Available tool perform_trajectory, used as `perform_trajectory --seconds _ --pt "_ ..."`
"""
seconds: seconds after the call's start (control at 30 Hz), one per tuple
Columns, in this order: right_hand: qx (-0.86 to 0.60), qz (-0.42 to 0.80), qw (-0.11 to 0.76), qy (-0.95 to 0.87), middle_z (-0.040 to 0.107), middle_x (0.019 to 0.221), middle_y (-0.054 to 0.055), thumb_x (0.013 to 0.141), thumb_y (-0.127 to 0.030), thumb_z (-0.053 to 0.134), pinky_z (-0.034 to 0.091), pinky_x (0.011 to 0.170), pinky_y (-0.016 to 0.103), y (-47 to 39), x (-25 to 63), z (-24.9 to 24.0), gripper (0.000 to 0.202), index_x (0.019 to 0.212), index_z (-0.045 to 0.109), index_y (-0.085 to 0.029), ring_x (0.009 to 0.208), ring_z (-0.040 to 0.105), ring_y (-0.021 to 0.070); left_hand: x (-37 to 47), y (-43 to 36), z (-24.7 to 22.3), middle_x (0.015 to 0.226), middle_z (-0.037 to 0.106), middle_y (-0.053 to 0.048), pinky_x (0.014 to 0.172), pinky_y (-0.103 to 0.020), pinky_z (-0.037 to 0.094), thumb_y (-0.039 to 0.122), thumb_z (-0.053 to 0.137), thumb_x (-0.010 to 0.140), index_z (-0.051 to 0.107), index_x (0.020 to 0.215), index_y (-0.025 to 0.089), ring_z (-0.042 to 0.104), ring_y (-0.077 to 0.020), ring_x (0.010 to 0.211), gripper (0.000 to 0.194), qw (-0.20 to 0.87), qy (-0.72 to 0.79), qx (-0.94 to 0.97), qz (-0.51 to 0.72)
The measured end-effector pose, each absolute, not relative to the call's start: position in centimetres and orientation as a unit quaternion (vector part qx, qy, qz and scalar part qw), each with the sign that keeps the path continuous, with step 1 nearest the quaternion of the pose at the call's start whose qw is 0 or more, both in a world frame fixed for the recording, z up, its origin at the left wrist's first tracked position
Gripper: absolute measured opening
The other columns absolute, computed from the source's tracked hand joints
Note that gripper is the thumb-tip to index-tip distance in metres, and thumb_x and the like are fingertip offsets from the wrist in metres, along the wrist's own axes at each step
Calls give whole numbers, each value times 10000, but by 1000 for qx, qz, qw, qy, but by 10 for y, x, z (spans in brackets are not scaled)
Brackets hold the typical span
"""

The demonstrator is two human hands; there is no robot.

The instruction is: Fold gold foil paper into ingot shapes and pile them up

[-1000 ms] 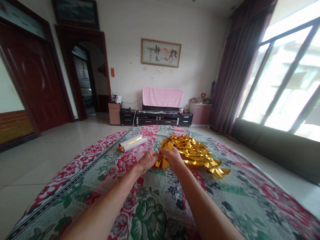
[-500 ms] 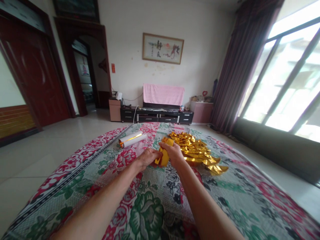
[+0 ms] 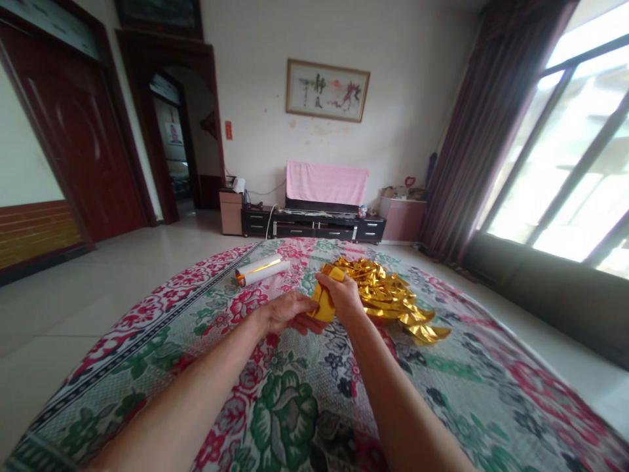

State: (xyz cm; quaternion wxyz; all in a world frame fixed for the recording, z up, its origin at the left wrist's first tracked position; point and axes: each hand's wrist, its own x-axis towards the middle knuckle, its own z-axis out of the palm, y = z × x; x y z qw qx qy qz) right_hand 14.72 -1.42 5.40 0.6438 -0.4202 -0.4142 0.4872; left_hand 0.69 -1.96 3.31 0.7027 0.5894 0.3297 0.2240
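Foil pc (image 3: 323,307), gold, is seen in head view held betw. both hands over the floral cloth (image 3: 289,413), just L of the crumpled foil pile (image 3: 393,298); whether the cloth is touched can't be told. Its long axis is slanted: far end pointed away & slightly R, near end twd the wearer & slightly L. R hand (image 3: 346,294) is closed on the R side nr the far end, thumb laid on top; L hand (image 3: 291,311) is pinched on the near-L edge. R fingers are mostly hidden; L fingertips are partly covered by the pc. Fold detail is too small to be made out. Pile's L part is blocked by R hand. White roll (image 3: 263,270), w/ gold strip, is laid farther L. Forearms are cut off at bottom.
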Motion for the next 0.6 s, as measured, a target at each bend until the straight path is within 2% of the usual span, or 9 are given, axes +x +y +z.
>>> perform_trajectory --seconds 0.33,0.6 --pt "-435 486 642 -404 527 476 -49 458 -302 746 395 426 233 -15 151 57 300 626 542 -162 412 465 96 18 -24 32 755 694 -105 514 -200 391 487 631 653 654 828 98 644 -157 634 428 674 367 581 270" --pt "-418 473 645 -430 529 490 -56 516 -314 695 374 439 216 -13 148 54 236 626 554 -160 422 449 81 15 -22 32 791 677 -92 515 -193 394 486 652 627 630 888 112 642 -161 661 456 673 353 589 276"
